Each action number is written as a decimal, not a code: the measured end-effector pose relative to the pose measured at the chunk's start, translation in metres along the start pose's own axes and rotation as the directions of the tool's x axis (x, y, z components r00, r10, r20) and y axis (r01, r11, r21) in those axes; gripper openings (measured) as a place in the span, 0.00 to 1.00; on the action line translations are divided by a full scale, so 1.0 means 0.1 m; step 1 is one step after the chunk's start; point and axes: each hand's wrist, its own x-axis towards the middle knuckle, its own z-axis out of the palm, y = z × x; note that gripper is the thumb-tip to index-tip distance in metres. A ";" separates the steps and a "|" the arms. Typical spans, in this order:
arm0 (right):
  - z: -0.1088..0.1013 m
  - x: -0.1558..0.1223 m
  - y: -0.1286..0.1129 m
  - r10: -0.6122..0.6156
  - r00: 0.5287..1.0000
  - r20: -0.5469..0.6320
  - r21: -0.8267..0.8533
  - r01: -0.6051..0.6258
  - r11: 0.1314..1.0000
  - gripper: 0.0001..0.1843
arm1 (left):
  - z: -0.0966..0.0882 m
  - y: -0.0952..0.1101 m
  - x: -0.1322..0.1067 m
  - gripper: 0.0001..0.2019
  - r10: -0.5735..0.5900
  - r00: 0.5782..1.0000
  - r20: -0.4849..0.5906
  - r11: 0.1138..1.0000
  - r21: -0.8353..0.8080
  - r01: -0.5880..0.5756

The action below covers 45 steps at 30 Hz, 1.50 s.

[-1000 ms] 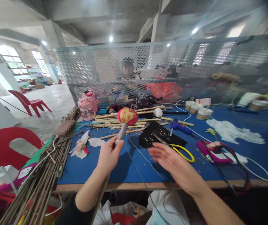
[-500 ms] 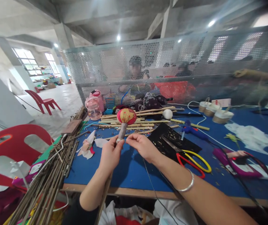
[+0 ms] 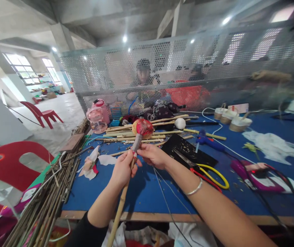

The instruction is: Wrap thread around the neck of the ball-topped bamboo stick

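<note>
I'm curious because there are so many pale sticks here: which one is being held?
The pale stick topped by the red-and-yellow ball; the left hand grips it just below the grey-wrapped neck. The other pale sticks lie across the blue table.

A person's two arms reach forward, bringing the hands close together in front of the body. The left forearm (image 3: 103,206), bare, slants up and inward from a black fabric sleeve (image 3: 83,231) that ends near the elbow. The left hand (image 3: 122,168) is curled in a grip, its thumb pointing upward. I see the bare right forearm (image 3: 216,206) cross in on a longer diagonal, circled near the wrist by a narrow, silver-coloured bangle (image 3: 195,187). The right hand (image 3: 152,155) is just beside the left and slightly higher, fingers bent and pointing toward it.
</note>
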 end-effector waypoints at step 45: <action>-0.24 0.08 0.27 0.015 0.926 -0.377 -0.010 -0.021 1.000 0.17 | 0.08 -0.31 0.41 0.13 0.130 0.989 -0.076 0.962 0.251 -0.107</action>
